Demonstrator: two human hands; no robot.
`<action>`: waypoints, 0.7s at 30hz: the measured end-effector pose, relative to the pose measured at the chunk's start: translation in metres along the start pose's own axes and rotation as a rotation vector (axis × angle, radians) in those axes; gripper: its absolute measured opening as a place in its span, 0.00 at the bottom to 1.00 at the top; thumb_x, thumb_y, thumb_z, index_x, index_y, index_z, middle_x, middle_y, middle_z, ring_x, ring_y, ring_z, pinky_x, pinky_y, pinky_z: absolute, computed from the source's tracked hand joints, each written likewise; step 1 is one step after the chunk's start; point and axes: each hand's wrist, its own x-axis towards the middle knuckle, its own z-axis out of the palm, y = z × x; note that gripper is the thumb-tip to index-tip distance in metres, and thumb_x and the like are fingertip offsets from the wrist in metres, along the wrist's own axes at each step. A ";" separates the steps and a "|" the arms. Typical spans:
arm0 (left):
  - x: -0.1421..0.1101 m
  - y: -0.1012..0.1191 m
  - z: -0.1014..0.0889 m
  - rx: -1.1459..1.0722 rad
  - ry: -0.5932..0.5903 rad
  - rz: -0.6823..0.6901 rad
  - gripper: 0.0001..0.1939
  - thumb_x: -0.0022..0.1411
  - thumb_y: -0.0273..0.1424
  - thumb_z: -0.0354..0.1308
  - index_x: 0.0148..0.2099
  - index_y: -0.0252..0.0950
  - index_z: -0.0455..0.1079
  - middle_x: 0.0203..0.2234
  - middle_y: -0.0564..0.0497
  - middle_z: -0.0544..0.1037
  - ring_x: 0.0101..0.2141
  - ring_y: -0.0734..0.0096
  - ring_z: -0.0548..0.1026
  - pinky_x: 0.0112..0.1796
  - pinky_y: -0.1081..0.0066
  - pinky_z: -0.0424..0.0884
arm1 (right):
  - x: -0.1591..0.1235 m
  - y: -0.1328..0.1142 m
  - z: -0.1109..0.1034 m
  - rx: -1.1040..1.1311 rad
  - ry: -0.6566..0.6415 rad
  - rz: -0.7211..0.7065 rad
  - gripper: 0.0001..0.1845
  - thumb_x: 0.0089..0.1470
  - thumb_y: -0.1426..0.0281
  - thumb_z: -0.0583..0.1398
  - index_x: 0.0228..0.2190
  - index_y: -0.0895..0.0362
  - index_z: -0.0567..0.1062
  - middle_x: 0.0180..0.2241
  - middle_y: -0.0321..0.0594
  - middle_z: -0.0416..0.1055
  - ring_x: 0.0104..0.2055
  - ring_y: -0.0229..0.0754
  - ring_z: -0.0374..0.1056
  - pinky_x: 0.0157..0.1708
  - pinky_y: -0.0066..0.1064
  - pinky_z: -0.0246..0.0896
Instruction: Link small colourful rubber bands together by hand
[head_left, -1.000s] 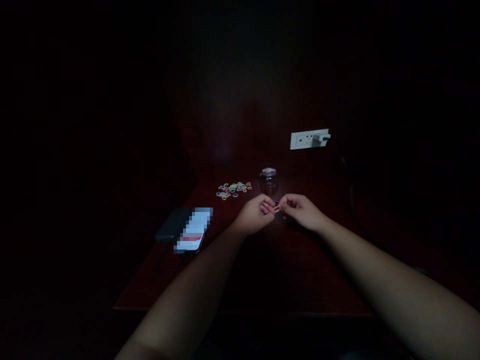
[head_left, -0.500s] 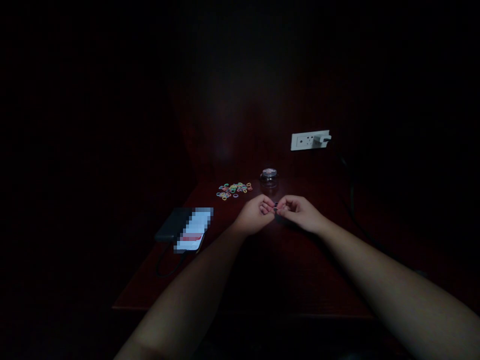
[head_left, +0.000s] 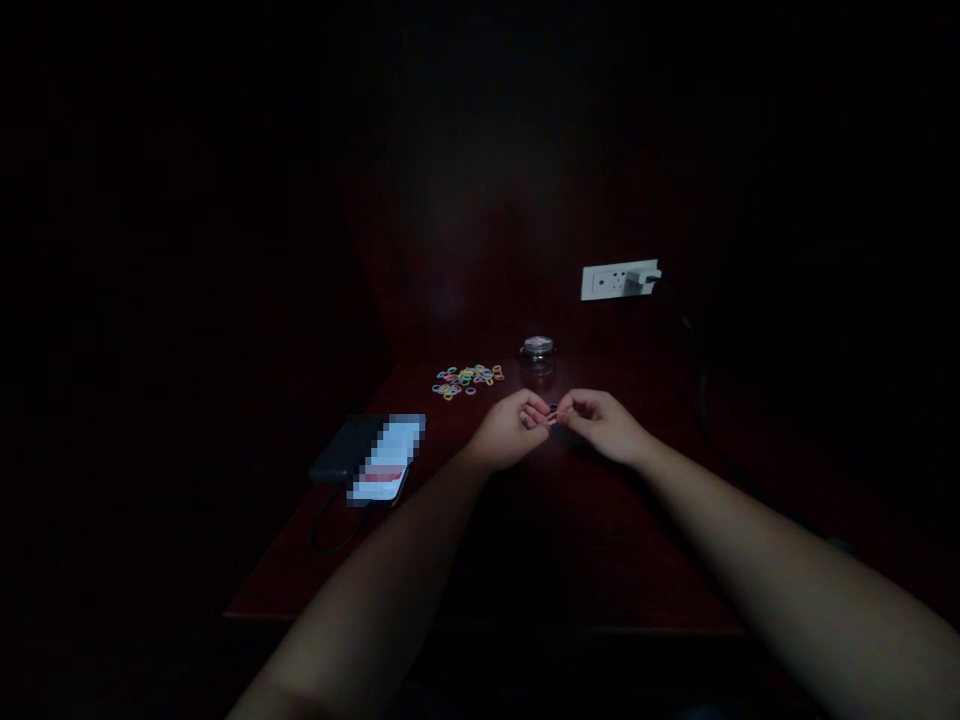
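Above the dark red tabletop, my left hand [head_left: 511, 430] and my right hand [head_left: 606, 425] meet with fingertips almost touching. Both are closed in a pinch on a small, pale hair tie [head_left: 552, 418], which spans the little gap between them. A darker loop shows just beyond it, too small and dim to make out well. Beyond my left hand lies a loose pile of small, colourful hair ties [head_left: 466, 378]. A clear round jar [head_left: 538, 358] with a lid stands just behind my hands.
On the left of the table [head_left: 300, 580] lie a phone [head_left: 390, 465] with a lit, blurred screen and a dark, flat box-like device [head_left: 345, 450] with a cable. A white wall socket [head_left: 616, 281] holds a plug, whose black cord runs down the right side. The surroundings are very dark.
The fingertips of my right hand have shifted slightly, and the pale hair tie now slants between the two hands. Everything else stays in place.
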 end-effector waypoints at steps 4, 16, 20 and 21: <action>-0.001 0.001 0.000 0.001 -0.004 -0.014 0.09 0.47 0.21 0.58 0.35 0.30 0.65 0.24 0.54 0.69 0.23 0.84 0.64 0.25 0.80 0.61 | 0.000 -0.001 0.000 -0.010 0.000 0.009 0.10 0.47 0.64 0.59 0.24 0.59 0.70 0.21 0.34 0.65 0.22 0.34 0.57 0.24 0.27 0.50; -0.002 0.000 -0.001 0.035 -0.068 -0.018 0.09 0.49 0.23 0.58 0.36 0.29 0.67 0.24 0.54 0.69 0.23 0.83 0.65 0.25 0.80 0.62 | 0.000 -0.003 -0.001 -0.016 0.025 0.000 0.12 0.47 0.63 0.59 0.24 0.59 0.70 0.20 0.34 0.64 0.22 0.33 0.56 0.23 0.26 0.50; -0.002 -0.003 -0.001 0.043 -0.071 -0.002 0.08 0.51 0.27 0.59 0.35 0.29 0.68 0.24 0.52 0.70 0.24 0.81 0.66 0.27 0.78 0.63 | 0.000 -0.002 0.000 -0.008 0.020 -0.015 0.12 0.46 0.62 0.60 0.24 0.59 0.70 0.20 0.34 0.64 0.22 0.33 0.55 0.23 0.26 0.50; -0.001 -0.003 -0.001 0.049 -0.064 0.006 0.08 0.51 0.29 0.59 0.34 0.30 0.68 0.24 0.52 0.71 0.25 0.81 0.66 0.27 0.78 0.64 | 0.000 -0.002 0.000 -0.002 0.017 -0.020 0.12 0.46 0.62 0.60 0.24 0.59 0.70 0.20 0.33 0.63 0.22 0.33 0.55 0.23 0.26 0.49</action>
